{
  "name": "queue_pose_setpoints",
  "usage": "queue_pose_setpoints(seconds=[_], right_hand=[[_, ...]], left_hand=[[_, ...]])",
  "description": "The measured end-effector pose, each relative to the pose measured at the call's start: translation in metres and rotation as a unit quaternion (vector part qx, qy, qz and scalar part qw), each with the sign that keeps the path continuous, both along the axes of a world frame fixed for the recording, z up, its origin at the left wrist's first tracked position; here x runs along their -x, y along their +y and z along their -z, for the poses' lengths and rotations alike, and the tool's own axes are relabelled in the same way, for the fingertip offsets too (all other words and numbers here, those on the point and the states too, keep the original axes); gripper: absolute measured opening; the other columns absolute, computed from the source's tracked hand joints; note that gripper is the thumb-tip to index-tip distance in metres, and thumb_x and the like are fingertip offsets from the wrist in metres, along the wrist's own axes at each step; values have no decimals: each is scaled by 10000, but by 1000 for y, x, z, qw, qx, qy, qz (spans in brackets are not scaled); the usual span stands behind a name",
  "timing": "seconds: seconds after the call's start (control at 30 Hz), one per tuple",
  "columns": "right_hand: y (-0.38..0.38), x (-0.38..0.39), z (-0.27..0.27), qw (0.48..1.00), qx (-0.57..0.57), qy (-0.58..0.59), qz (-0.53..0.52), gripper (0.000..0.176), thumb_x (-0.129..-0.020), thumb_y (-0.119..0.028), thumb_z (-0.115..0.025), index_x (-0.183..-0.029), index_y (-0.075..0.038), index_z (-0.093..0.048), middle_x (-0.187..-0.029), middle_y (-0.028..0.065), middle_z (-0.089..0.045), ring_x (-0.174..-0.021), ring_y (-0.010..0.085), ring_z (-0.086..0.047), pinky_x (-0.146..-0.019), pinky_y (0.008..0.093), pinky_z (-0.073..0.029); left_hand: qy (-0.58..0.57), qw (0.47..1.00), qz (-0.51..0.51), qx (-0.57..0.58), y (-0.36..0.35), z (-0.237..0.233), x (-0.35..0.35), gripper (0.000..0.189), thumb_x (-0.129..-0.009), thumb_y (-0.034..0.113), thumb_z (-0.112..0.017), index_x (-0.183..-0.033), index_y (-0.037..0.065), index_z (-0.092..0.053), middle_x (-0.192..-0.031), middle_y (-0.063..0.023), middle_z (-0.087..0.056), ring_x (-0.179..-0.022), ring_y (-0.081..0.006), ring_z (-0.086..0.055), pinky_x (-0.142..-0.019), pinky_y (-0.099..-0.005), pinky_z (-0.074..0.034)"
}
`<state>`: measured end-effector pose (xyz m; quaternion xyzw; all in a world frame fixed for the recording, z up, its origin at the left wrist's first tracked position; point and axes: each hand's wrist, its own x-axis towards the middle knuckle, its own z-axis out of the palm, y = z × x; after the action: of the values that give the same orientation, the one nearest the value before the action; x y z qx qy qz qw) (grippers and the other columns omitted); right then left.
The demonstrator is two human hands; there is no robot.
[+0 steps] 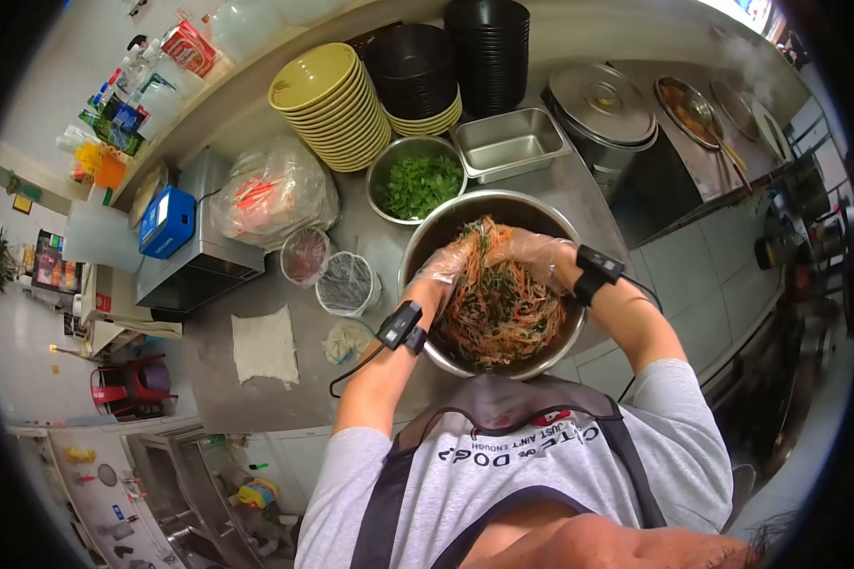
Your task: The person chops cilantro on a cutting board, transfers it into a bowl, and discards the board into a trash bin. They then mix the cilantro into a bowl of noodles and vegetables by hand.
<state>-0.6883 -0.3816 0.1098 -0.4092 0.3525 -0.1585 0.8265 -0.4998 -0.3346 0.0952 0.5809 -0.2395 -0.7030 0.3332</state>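
Observation:
A large steel mixing bowl (579, 327) holds a mix of shredded vegetables (508, 313), with orange shreds, pale strands and dark green pieces. My left hand (451, 263), in a clear plastic glove, reaches into the bowl's left side and grips part of the mix. From the right, my right hand (533, 248), gloved the same way, grasps the mix near the far side. Strands show between the two hands, and most fingertips are hidden in the food. Just beyond the bowl stands a smaller steel bowl (375, 175) of chopped green herbs (422, 187).
Stacked yellow bowls (327, 104), black bowls (489, 57) and a steel pan (510, 142) line the back. A lidded pot (603, 104) stands right. Leftward are a plastic bag (275, 194), a lined tub (348, 284), a cloth (264, 346) and a blue device (168, 223).

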Motion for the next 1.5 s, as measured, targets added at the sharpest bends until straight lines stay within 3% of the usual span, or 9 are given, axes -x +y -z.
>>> queue_pose_setpoints(seconds=[0.23,0.53,0.67,0.83,0.93,1.0,1.2,1.47,1.5], right_hand=[[26,15,-102,992,122,22,-8,560,-749,66,-722,-1281,-63,-605,-1168,33,-691,-1031,145,-639,-927,315,-524],[47,29,-117,742,528,331,-245,305,-777,-37,-652,-1076,-61,-708,-942,98,-719,-904,216,-674,-831,360,-533],[54,40,-98,830,396,336,-205,369,-803,-128,-673,-1169,-97,-702,-1060,154,-723,-993,282,-676,-904,377,-511],[45,53,-26,862,206,448,-119,604,-945,-508,-620,-1284,-8,-605,-1101,155,-698,-978,266,-667,-806,417,-548],[37,54,53,893,47,448,-18,663,-932,-571,-599,-1308,-25,-593,-1211,218,-666,-1107,329,-640,-938,441,-498],[48,36,43,930,-73,346,102,723,-903,-615,-614,-1382,-78,-552,-1313,170,-625,-1191,325,-595,-979,471,-496],[31,33,130,966,-122,169,150,625,-888,-538,-685,-1320,-95,-603,-1214,122,-679,-1078,249,-653,-911,492,-540],[42,61,114,981,-78,-16,175,525,-902,-438,-713,-1293,-99,-623,-1159,93,-700,-1025,210,-666,-887,448,-559],[38,62,111,981,-91,-11,169,433,-904,-339,-734,-1255,-101,-644,-1087,69,-718,-958,176,-674,-841,382,-574]], left_hand=[[150,971,28,185,18,-68,-8,436,-874,156,-746,-1263,16,-608,-1150,-79,-686,-1014,-186,-656,-887,-337,-530],[-27,952,204,228,49,-95,-13,354,-907,125,-646,-1244,15,-643,-1086,-71,-691,-970,-148,-628,-878,-313,-516],[-7,960,212,181,58,-49,-21,557,-903,110,-590,-1438,42,-453,-1237,-89,-631,-1012,-168,-610,-872,-304,-511],[57,984,-48,-164,75,-19,-7,640,-1019,467,-462,-1557,183,-265,-1634,-60,-211,-1451,-449,-254,-906,-885,-206],[52,984,-122,-116,62,168,-19,648,-1022,592,-355,-1431,101,-463,-1511,-85,-452,-1371,-344,-425,-1050,-731,-305],[138,967,-161,-141,62,194,-6,763,-997,630,-410,-1331,-48,-515,-1259,-94,-595,-1072,-135,-563,-859,-312,-502],[83,976,-147,-138,58,40,19,801,-945,674,-485,-1401,15,-476,-1357,-111,-561,-1122,-236,-577,-938,-446,-491],[189,967,-135,-104,52,92,-15,639,-934,487,-602,-1399,61,-504,-1269,-123,-629,-1089,-266,-618,-943,-468,-493],[65,984,-12,163,51,93,-24,534,-938,399,-608,-1337,48,-547,-1199,-109,-652,-1047,-239,-629,-917,-426,-500]])
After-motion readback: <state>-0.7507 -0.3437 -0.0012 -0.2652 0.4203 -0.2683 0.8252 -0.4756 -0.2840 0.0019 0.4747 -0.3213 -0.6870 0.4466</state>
